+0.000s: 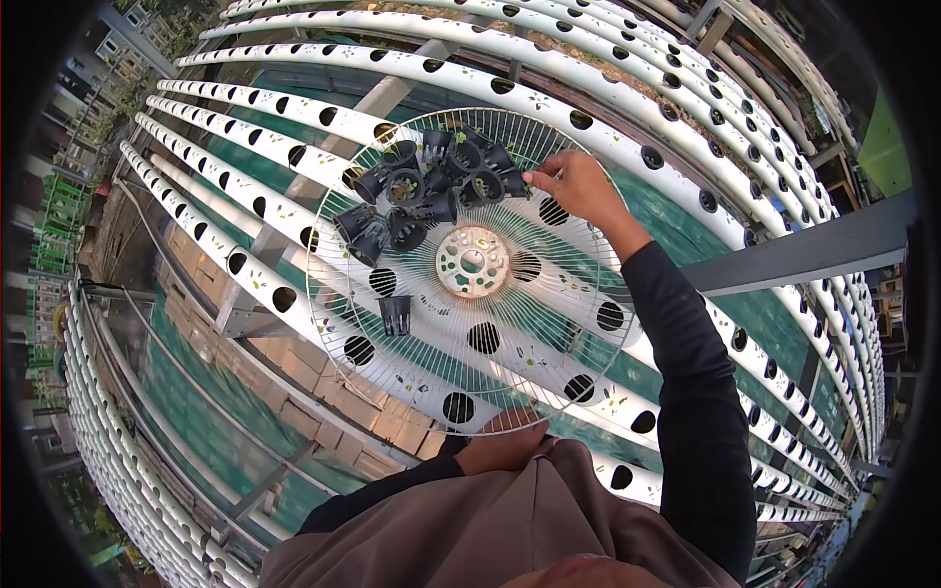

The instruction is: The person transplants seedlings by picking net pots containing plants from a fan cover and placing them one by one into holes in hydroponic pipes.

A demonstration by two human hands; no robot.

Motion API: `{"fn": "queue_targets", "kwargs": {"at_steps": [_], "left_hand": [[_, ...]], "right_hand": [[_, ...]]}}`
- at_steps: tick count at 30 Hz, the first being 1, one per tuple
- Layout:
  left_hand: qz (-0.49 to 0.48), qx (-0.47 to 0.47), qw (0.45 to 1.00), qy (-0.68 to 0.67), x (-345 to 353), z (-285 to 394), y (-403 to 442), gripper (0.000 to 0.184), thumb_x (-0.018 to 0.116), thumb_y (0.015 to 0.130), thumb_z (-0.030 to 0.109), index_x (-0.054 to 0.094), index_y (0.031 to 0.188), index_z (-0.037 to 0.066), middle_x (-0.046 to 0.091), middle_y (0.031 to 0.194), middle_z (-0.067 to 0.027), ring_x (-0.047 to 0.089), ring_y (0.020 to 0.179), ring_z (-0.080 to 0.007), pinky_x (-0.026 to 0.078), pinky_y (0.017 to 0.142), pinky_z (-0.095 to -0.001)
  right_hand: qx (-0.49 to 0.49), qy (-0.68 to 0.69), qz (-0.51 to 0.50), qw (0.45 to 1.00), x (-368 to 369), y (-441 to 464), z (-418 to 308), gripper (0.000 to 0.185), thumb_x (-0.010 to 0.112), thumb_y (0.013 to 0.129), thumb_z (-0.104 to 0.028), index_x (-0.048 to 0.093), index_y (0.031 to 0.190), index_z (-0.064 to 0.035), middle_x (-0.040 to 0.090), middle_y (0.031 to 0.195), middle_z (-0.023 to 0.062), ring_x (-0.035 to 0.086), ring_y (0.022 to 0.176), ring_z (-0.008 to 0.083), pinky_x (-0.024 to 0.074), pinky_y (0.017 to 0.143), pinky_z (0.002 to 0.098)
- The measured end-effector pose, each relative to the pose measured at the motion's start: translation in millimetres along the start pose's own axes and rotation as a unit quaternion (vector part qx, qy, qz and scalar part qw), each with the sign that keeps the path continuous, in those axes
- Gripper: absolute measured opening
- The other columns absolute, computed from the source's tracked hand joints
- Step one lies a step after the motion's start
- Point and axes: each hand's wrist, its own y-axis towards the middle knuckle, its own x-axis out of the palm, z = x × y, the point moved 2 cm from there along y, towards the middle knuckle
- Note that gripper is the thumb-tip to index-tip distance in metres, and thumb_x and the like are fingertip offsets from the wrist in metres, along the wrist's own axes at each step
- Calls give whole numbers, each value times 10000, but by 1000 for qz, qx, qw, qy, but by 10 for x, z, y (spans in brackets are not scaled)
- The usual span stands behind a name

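Black plastic net pots (406, 186) mostly clustered in round white-wire basket (472, 233), one apart; right fingers (540, 180) at pot, left hand (498, 450) by rim (grips unclear).

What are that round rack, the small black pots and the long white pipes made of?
The round rack looks like coated metal wire, with rusty-looking stains around its centre. The small black pots seem to be thin moulded plastic, matte, with slotted sides. The long white pipes look like smooth rigid plastic, perhaps PVC, slightly glossy with clean-edged holes.
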Motion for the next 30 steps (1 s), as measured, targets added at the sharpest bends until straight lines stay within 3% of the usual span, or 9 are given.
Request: {"fn": "queue_targets", "kwargs": {"at_steps": [5,11,12,16,17,21,25,28,30], "left_hand": [[39,4,999,34,-57,51,-22,328,556,835,338,527,894,17,543,767,-174,545,679,-312,449,599,-406],[47,6,996,69,-149,151,-5,305,569,822,343,519,795,44,531,654,-125,555,617,-278,446,536,-388],[56,5,996,72,-156,157,-1,301,578,814,339,514,770,48,528,641,-113,552,600,-270,442,522,-385],[87,23,992,86,-131,142,0,292,606,790,325,519,729,52,527,635,-99,542,580,-257,433,507,-376],[99,31,991,89,-137,146,3,289,609,787,322,523,728,52,526,635,-98,541,583,-259,432,509,-374],[104,33,989,101,-141,170,12,283,590,799,319,541,726,50,555,645,-97,557,616,-266,450,546,-375],[104,31,986,128,-99,160,10,269,618,775,311,546,745,53,534,667,-90,550,617,-268,444,559,-371],[102,33,985,138,-72,147,7,268,614,776,321,562,775,58,538,687,-87,561,628,-269,452,576,-367],[107,36,983,144,-68,156,7,269,612,777,324,566,784,59,541,695,-87,564,632,-270,455,582,-366]], "right_hand": [[36,31,22,999,304,-5,37,291,715,716,-282,678,755,3,622,637,165,622,625,293,476,631,361],[95,147,114,978,306,-157,136,220,699,711,-190,675,800,10,626,672,174,620,623,268,473,622,348],[99,166,124,973,209,-215,153,214,703,720,-172,669,812,19,627,659,130,584,584,191,451,575,315],[116,259,187,940,-392,-581,220,183,693,757,-127,652,815,42,554,610,14,416,547,61,357,494,239],[125,270,205,932,-526,-680,326,192,693,758,-133,651,835,39,546,610,10,416,526,67,352,482,240],[164,195,293,921,-888,-1138,808,222,692,761,-166,659,873,23,561,596,28,475,525,84,393,498,238],[216,120,294,923,-851,-1490,1095,220,694,750,-167,664,857,22,587,656,81,525,545,126,428,531,270],[165,28,293,941,-689,-1623,1064,206,691,735,-160,667,837,17,582,801,150,585,629,225,455,596,334],[130,-27,293,947,-590,-1646,1042,180,692,716,-121,666,833,13,559,797,140,573,655,250,455,618,361]]}}
